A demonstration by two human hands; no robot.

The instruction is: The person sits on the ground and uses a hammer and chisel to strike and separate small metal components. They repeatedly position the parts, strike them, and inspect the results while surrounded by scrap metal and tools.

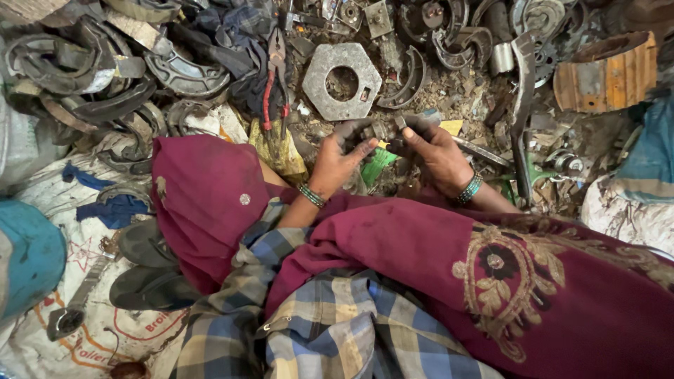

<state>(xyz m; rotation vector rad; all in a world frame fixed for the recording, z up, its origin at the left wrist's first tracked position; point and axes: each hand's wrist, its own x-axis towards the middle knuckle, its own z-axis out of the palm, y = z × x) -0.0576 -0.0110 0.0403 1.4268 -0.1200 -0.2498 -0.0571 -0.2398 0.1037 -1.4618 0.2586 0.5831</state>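
- Left hand (342, 156): fingers curled closed around a small dark metal part (375, 131), held above the lap at the centre of the view.
- Right hand (435, 151): fingers pinched on the same part from the other side; both hands are blackened with grease, and each wrist carries green bangles.
- Containers: a blue drum (28, 256) sits at the left edge; its contents are not visible. An orange-brown wooden box (607, 74) lies at upper right, interior in shadow.
- Ground ahead: a grey hexagonal plate (342, 81) with a round central hole lies just beyond the hands; red-handled pliers (275, 84) lie to its left; curved brake shoes (105, 70) are piled at upper left.
- Open room: scrap crowds every edge; the only working space is the small gap over the maroon cloth (421, 253) on the lap.
- Packaging: a white printed sack (98, 337) with red markings is spread flat at lower left, with dark sandals (144, 267) resting on it.
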